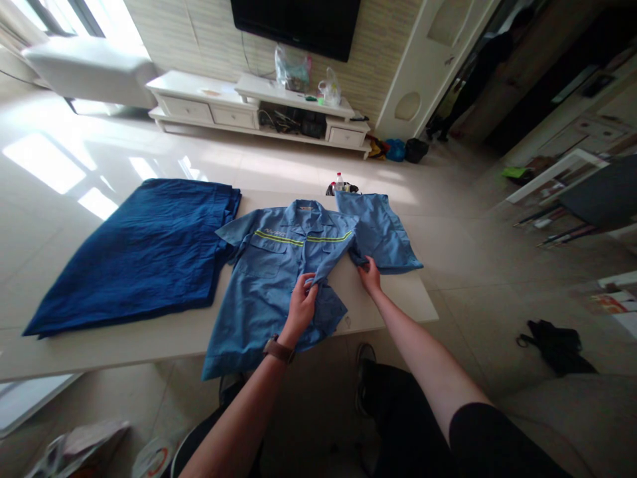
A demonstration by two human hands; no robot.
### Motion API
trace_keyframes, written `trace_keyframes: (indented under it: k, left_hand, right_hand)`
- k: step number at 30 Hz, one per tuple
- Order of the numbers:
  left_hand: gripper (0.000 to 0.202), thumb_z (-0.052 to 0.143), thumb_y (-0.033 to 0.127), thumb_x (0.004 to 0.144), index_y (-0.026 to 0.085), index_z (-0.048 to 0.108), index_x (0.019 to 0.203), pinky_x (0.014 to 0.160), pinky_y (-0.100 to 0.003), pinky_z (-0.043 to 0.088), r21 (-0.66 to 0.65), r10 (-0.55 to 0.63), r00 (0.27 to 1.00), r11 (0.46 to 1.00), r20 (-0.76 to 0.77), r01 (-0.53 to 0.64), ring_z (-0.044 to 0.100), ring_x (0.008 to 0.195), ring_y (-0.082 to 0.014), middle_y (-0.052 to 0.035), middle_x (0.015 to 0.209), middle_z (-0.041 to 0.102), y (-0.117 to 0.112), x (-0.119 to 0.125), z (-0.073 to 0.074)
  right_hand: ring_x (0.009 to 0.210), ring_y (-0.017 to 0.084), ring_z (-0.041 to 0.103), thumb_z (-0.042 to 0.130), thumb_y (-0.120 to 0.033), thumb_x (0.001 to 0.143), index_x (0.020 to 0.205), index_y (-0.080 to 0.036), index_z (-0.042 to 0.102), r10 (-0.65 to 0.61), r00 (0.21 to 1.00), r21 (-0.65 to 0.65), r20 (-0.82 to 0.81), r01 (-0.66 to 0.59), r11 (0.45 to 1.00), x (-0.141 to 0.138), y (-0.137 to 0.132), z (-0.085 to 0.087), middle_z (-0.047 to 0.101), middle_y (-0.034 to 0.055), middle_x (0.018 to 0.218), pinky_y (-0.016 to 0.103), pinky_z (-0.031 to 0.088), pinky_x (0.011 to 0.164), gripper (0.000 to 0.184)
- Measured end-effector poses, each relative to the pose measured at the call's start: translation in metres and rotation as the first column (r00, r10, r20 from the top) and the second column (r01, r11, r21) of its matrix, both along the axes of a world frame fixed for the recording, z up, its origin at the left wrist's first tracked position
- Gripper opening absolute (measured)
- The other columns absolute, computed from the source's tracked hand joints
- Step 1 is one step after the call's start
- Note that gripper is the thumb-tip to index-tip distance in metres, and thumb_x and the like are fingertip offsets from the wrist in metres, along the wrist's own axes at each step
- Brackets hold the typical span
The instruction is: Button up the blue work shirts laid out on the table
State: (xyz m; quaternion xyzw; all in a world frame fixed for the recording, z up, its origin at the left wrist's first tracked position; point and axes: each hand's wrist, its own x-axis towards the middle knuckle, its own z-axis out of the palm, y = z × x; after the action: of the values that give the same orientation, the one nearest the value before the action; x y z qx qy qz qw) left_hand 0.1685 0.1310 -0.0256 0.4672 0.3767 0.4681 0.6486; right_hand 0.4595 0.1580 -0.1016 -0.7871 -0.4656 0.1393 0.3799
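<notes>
A light-blue short-sleeved work shirt (263, 265) with yellow stripes lies front up on the white table (408, 299), its collar away from me. My left hand (302, 305), with a watch on the wrist, pinches the shirt's front right part, which is drawn inward in folds. At the shirt's right sleeve my right hand (369, 275) has its fingers closed on the cloth. Right behind that hand lies a folded light-blue garment (378, 229). To the left rests a large folded dark-blue cloth (144, 252).
A bottle with a red cap (339, 180) shows at the table's far edge. Beyond the floor stands a white TV cabinet (209, 109) with plastic bags (292, 70) on it. A person (478, 73) is in the doorway. A black bag-like item (555, 345) lies at right.
</notes>
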Motion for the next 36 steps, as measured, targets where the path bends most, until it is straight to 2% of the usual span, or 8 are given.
trace_keyframes:
  k: [4,10,13,17,22,26,30,36]
  left_hand:
    - [0.037,0.068,0.043,0.088,0.020,0.059,0.115,0.053,-0.019,0.033,-0.003,0.001,1.000,1.000,-0.001,-0.001,0.049,0.061,-0.0100,0.0004,0.080,0.063,0.001,0.000,-0.001]
    - [0.037,0.069,0.043,0.086,0.020,0.059,0.114,0.054,-0.019,0.034,-0.005,-0.004,1.000,1.000,-0.015,0.004,0.051,0.063,-0.0106,-0.0010,0.083,0.064,-0.002,0.001,0.003]
    - [0.035,0.068,0.042,0.088,0.020,0.058,0.113,0.055,-0.019,0.036,0.007,-0.014,1.000,1.000,-0.018,0.014,0.053,0.064,-0.0109,-0.0014,0.084,0.065,-0.004,0.001,0.005]
    - [0.033,0.068,0.040,0.088,0.019,0.059,0.112,0.053,-0.018,0.033,0.015,-0.016,0.999,1.000,-0.030,0.017,0.051,0.061,-0.0095,-0.0016,0.084,0.066,-0.004,0.000,0.006]
    - [0.036,0.069,0.042,0.088,0.020,0.058,0.114,0.050,-0.018,0.030,-0.010,-0.035,0.999,0.999,-0.016,0.035,0.049,0.058,-0.0090,-0.0009,0.083,0.065,-0.002,-0.001,0.006]
    - [0.036,0.070,0.042,0.087,0.019,0.059,0.112,0.050,-0.018,0.029,0.000,-0.018,0.999,1.000,-0.026,0.018,0.046,0.057,-0.0084,-0.0004,0.081,0.065,-0.002,-0.001,0.007]
    - [0.037,0.071,0.043,0.086,0.019,0.059,0.111,0.050,-0.018,0.029,-0.014,-0.018,1.000,1.000,-0.019,0.018,0.046,0.058,-0.0083,0.0001,0.081,0.065,-0.002,-0.001,0.009]
    - [0.037,0.072,0.043,0.084,0.020,0.059,0.111,0.052,-0.018,0.032,-0.032,-0.015,1.000,0.999,0.006,0.016,0.050,0.060,-0.0095,-0.0001,0.081,0.065,-0.002,0.000,0.009]
  right_hand:
    - [0.129,0.022,0.058,0.053,-0.025,0.080,0.141,-0.017,0.051,0.045,0.999,0.003,0.010,-0.045,0.999,-0.010,-0.010,-0.009,0.061,0.0110,0.143,0.037,0.045,0.111,0.062]
    - [0.125,0.026,0.057,0.049,-0.022,0.078,0.147,-0.015,0.045,0.016,0.997,-0.081,0.076,-0.010,0.997,-0.014,-0.019,-0.014,0.061,0.0145,0.140,0.040,0.048,0.107,0.070]
    - [0.132,0.027,0.052,0.050,-0.019,0.078,0.151,-0.013,0.043,0.082,0.988,-0.130,0.133,-0.065,0.989,-0.011,-0.013,-0.011,0.056,0.0153,0.146,0.041,0.042,0.113,0.074]
    - [0.129,0.030,0.052,0.052,-0.016,0.082,0.158,-0.017,0.040,0.219,0.952,-0.226,0.214,-0.169,0.959,-0.006,-0.004,-0.003,0.059,0.0145,0.142,0.044,0.040,0.113,0.077]
    - [0.127,0.033,0.053,0.049,-0.012,0.088,0.156,-0.018,0.045,0.250,0.917,-0.313,0.312,-0.149,0.938,0.001,0.002,0.006,0.063,0.0186,0.135,0.044,0.041,0.108,0.069]
    - [0.123,0.029,0.057,0.043,-0.007,0.087,0.146,-0.019,0.056,0.236,0.911,-0.293,0.338,-0.137,0.946,0.009,0.007,0.014,0.066,0.0148,0.131,0.037,0.042,0.106,0.061]
    - [0.124,0.025,0.059,0.043,-0.012,0.088,0.142,-0.018,0.054,0.192,0.922,-0.217,0.335,-0.122,0.968,0.014,0.011,0.020,0.065,0.0107,0.137,0.033,0.045,0.105,0.056]
    - [0.116,0.027,0.065,0.050,-0.023,0.090,0.133,-0.017,0.059,0.082,0.941,-0.157,0.328,-0.032,0.987,0.018,0.008,0.028,0.070,0.0144,0.127,0.036,0.049,0.099,0.044]
